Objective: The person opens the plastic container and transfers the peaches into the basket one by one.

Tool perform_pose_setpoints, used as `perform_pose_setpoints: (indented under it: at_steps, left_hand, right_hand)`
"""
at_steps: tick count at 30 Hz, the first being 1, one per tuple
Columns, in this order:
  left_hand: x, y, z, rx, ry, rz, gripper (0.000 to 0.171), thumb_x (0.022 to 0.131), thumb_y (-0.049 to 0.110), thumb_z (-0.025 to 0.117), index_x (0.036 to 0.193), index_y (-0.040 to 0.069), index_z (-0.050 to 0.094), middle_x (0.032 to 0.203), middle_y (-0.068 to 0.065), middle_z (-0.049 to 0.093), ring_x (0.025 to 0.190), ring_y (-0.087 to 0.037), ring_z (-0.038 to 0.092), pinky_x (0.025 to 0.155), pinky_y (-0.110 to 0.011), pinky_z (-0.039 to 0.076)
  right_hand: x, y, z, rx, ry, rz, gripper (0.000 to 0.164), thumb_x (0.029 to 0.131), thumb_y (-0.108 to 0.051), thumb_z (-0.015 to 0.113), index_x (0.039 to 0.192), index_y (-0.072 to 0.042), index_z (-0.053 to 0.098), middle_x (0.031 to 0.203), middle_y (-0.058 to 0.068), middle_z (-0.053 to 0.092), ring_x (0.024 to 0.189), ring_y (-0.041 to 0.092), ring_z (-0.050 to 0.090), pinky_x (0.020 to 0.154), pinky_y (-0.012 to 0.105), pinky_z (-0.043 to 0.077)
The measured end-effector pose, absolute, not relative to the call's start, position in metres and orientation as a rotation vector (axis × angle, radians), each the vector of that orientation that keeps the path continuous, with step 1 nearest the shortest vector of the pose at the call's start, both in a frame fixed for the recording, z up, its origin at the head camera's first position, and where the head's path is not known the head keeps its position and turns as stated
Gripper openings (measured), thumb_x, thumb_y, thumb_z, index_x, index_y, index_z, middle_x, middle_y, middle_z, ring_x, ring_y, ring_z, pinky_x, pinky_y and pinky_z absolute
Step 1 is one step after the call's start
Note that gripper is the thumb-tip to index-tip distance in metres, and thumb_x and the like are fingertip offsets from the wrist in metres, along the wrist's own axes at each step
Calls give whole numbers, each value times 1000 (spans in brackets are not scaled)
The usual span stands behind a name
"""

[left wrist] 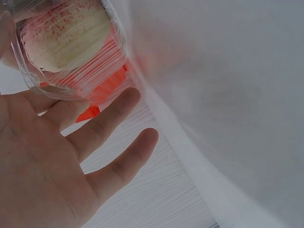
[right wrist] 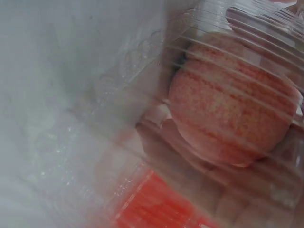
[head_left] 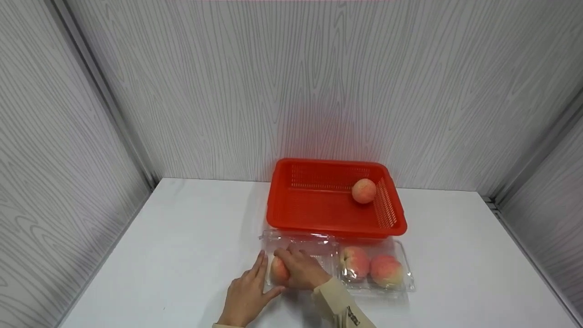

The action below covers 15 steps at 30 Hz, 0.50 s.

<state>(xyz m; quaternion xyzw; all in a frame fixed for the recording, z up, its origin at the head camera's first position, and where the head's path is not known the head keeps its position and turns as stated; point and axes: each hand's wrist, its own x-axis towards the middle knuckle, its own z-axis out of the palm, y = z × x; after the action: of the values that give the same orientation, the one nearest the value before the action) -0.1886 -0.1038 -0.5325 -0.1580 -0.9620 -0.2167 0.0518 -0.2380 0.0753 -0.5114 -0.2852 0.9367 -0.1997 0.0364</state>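
My right hand (head_left: pixel 303 269) grips a peach (head_left: pixel 279 270) from its right side, in the left part of a clear plastic container (head_left: pixel 322 243). In the right wrist view, fingers lie around the pink peach (right wrist: pixel 232 104), seen through ribbed clear plastic. To the left of the container is my left hand (head_left: pixel 248 291), its fingers straight and its thumb spread toward the near edge. The left wrist view shows that hand's fingers (left wrist: pixel 104 123) extended beside the clear wall, with a pale peach (left wrist: pixel 66 35) behind the plastic.
Behind the container stands a red basket (head_left: pixel 314 212) with one peach (head_left: pixel 364 191) at its right. Two peaches, one on the left (head_left: pixel 355 263) and one on the right (head_left: pixel 386 271), lie in clear plastic to the right. Grey wood-grain panels (head_left: pixel 218 91) surround the white table (head_left: pixel 191 228).
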Motion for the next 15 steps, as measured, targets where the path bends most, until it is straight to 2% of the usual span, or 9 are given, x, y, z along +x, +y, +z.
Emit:
perform_pose_setpoints:
  at_steps: [4, 15]
  left_hand:
    - [-190, -103, -533, -470, -2968, -674, 92, 88, 55, 72, 152, -4, 41, 157, -16, 42, 102, -34, 64, 82, -56, 56]
    - [-192, -103, -534, -457, -2956, -662, 93, 87, 55, 73, 152, -4, 41, 156, -16, 43, 96, -33, 65, 82, -55, 56]
  right_hand:
    - [-238, 78, -511, -838, 2852, -620, 61, 80, -20, 85, 132, -22, 54, 125, 9, 58, 107, 29, 59, 99, 48, 52]
    - [-240, 82, -507, -845, 2845, -715, 61, 81, -19, 84, 135, -17, 55, 134, 14, 57, 115, 32, 57, 101, 53, 49]
